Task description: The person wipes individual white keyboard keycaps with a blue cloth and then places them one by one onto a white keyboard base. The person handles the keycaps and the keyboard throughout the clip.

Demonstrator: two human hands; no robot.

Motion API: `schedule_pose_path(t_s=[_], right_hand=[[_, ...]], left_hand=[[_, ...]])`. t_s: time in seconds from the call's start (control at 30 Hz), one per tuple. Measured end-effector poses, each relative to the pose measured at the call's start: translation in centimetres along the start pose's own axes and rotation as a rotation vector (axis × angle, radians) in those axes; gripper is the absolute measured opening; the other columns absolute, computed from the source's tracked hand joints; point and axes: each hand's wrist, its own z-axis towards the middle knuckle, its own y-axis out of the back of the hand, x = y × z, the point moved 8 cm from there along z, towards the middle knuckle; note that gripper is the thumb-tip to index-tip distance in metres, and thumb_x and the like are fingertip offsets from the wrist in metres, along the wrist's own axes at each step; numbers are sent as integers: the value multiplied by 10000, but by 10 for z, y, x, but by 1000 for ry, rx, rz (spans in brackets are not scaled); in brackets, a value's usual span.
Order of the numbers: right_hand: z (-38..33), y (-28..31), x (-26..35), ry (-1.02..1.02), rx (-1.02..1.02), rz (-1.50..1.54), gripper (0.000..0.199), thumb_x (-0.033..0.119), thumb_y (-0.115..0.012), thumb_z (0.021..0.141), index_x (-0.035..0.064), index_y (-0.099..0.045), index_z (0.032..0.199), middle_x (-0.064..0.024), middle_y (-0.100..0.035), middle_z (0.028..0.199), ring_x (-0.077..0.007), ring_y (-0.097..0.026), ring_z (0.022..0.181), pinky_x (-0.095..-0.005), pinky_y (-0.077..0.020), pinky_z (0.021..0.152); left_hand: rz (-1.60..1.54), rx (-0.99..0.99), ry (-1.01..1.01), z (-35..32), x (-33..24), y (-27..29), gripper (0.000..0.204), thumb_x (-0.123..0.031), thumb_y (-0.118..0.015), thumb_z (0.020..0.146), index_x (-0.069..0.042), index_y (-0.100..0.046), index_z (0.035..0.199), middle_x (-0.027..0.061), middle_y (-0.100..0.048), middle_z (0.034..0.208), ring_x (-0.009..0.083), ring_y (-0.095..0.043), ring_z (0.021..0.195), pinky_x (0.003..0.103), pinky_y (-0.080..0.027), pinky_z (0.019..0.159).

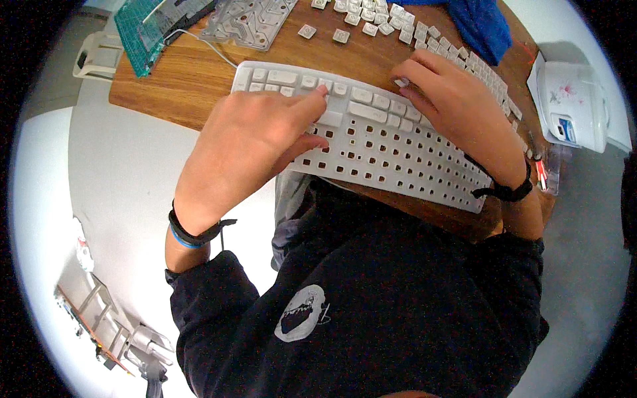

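A white keyboard point(424, 156) lies tilted across the near edge of the wooden table, in front of my body. White keycaps fill its far rows, while the nearer rows show bare square holes. My left hand point(255, 132) rests over its left part, index fingertip touching a keycap in the far row and thumb apart over the bare holes. Above the far edge, right of the middle, my right hand point(458, 99) pinches a small whitish piece, apparently a keycap point(401, 82). The fingers partly hide that piece.
Loose keycaps point(368, 16) lie scattered at the far middle, with rows of keycaps point(484, 73) down the right. A circuit sheet point(249, 23), green cutting mat point(138, 40) and blue cloth point(481, 26) lie farther back. A white container point(570, 106) stands at right.
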Motion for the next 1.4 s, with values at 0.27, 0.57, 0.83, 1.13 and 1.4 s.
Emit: schedule_pose_path(t_s=[0.27, 0.57, 0.83, 1.13, 1.4], right_hand=[[20, 16, -31, 10, -67, 8, 179, 151, -736, 1033, 76, -658, 1176, -131, -676, 1099, -361, -691, 983, -442, -569, 852], [65, 22, -98, 103, -146, -138, 187, 213, -720, 1031, 73, -683, 1150, -161, -699, 1068, -395, -702, 1055, -494, -571, 919], [87, 5, -120, -42, 55, 0, 174, 211, -713, 1036, 127, -721, 1188, -142, -757, 1011, -380, -748, 965, -474, -600, 830], [86, 4, -125, -9, 47, 17, 220, 221, -672, 1088, 118, -659, 1281, -153, -746, 1033, -338, -746, 966, -458, -592, 829], [83, 3, -153, -46, 67, -3, 283, 96, -658, 1096, 101, -632, 1377, -87, -624, 1045, -210, -654, 933, -346, -562, 839]], left_hand=[[-13, 29, 18, 0, -1, -2, 631, -295, -854, 904, -100, -666, 1474, 146, -798, 1006, 382, -769, 906, 494, -596, 756], [-32, 36, 21, 2, -3, 3, 602, -315, -834, 930, -74, -670, 1456, 145, -788, 967, 379, -764, 898, 494, -583, 755], [-30, 11, -5, 4, -7, 5, 559, -317, -826, 938, -64, -681, 1415, 147, -769, 907, 380, -753, 865, 488, -574, 739], [-32, 0, -13, 3, -7, 5, 563, -316, -829, 931, -55, -677, 1407, 145, -765, 883, 376, -758, 867, 493, -580, 745], [-5, -8, -26, 1, -7, 1, 590, -304, -837, 929, -56, -671, 1438, 151, -762, 881, 380, -750, 847, 503, -574, 743]])
